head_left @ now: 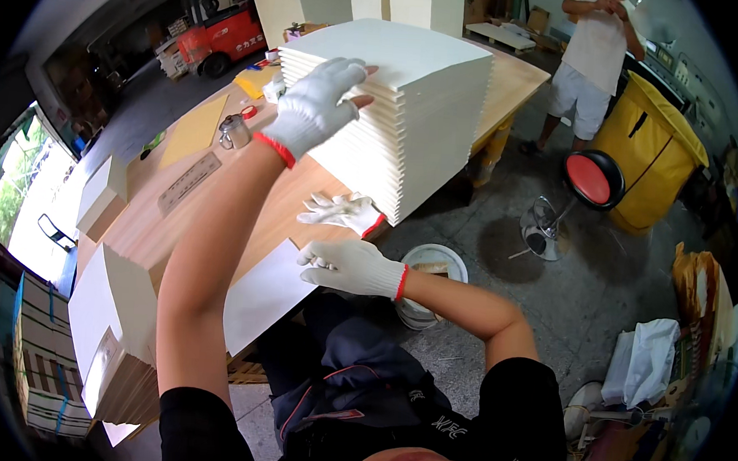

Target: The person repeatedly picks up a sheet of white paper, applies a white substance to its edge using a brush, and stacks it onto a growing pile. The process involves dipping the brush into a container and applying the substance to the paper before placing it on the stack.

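My left hand (317, 105), in a white knit glove with a red cuff, reaches to the near left corner of a tall stack of white sheets (442, 142). Its thumb and index finger stick out bare and apart at the stack's upper edge. Lower down, my gloved right hand (354, 268) has its fingers curled at the right edge of a white sheet (268, 296) by the table's near edge. Whether they pinch that sheet is hidden. Between the hands and the stack's foot lies a spare white glove (342, 212).
On the wooden table (241, 185) are a ruler (189, 183), a glass jar (234, 131) and red tape (249, 112). More paper stacks (115, 308) stand left. A white bucket (434, 264), a red-seated stool (590, 178) and a yellow bin (657, 155) are right; a person (595, 54) stands beyond.
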`<state>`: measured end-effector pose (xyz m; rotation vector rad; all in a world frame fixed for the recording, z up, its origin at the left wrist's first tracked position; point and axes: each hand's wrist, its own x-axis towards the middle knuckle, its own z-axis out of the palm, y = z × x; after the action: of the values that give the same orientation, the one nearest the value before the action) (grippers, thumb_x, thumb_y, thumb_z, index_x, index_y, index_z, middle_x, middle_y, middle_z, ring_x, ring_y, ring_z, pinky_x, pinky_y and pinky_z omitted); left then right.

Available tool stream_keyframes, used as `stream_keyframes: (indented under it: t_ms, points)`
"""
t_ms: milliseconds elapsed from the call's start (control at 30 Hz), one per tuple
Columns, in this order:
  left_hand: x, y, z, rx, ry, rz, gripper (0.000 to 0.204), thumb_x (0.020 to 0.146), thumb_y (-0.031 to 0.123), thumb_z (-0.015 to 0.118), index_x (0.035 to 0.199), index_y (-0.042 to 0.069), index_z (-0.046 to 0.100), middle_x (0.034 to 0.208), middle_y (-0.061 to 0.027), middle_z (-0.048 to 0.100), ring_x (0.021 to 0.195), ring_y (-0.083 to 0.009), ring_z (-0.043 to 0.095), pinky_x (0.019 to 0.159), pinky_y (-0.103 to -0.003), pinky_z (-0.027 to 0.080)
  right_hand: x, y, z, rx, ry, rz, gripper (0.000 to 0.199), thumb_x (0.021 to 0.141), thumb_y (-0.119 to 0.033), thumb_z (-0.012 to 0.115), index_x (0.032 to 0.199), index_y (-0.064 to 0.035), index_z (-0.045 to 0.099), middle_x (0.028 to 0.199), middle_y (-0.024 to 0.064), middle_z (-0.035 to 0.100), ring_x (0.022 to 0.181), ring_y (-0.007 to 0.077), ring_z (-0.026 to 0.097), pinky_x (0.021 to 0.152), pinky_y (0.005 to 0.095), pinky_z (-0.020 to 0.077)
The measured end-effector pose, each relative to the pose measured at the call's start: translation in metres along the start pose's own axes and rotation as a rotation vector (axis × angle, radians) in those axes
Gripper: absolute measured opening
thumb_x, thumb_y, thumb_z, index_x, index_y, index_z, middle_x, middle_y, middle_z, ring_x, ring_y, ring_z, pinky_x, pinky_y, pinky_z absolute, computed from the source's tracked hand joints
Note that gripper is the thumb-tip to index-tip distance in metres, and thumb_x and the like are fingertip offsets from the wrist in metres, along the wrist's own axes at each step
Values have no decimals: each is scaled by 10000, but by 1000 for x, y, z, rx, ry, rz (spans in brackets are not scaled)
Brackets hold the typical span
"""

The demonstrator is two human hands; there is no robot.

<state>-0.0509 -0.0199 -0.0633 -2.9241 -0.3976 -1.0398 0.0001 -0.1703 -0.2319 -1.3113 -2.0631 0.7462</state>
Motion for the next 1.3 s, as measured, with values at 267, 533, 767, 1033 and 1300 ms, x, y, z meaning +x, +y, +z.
stream_keyframes:
  t_ms: [267, 533, 767, 1033, 1300]
  points:
    - [54, -7, 2, -48, -304, -174, 338, 869, 232, 692, 1183, 110, 666, 1176, -101, 645, 1126, -284, 595, 959, -350, 460, -45, 30, -51, 90, 82, 35, 301, 920, -356, 626, 1120, -131, 625, 814, 21, 652, 715, 148, 645, 694, 289, 503]
    - [49, -33, 9, 152, -162, 74, 195, 855, 86, 602, 1039, 72, 667, 1025, -106, 681, 920, -290, 648, 777, -353, 526, -47, 18, -147, -63, 720, -307, 217, 879, -138, 659, 1085, -70, 643, 912, 90, 693, 682, 205, 674, 652, 308, 534]
    - [39, -20, 24, 127, 62, -71, 233, 912, 191, 617, 1116, 78, 625, 984, -122, 672, 881, -284, 676, 754, -380, 532, -10, 20, -195, -896, 863, -379, 483, 813, -96, 627, 1288, -97, 542, 1174, 107, 624, 850, 252, 667, 707, 359, 556]
    - [34, -12, 6, -1350, -100, -1046, 400, 1029, 381, 434, 1167, 16, 524, 973, -160, 646, 553, -77, 529, 378, -183, 419, 1, 28, -193, -883, 902, -199, 458, 819, -132, 622, 1265, -87, 529, 1175, 77, 620, 782, 245, 683, 657, 358, 562]
    - [79, 15, 34, -1385, 292, -1215, 353, 999, 213, 464, 1119, -117, 497, 1007, -286, 664, 662, -248, 715, 557, -252, 633, -3, 53, -211, -1034, 818, -116, 495, 837, -122, 537, 1329, -170, 512, 1305, 74, 582, 832, 213, 695, 685, 344, 576]
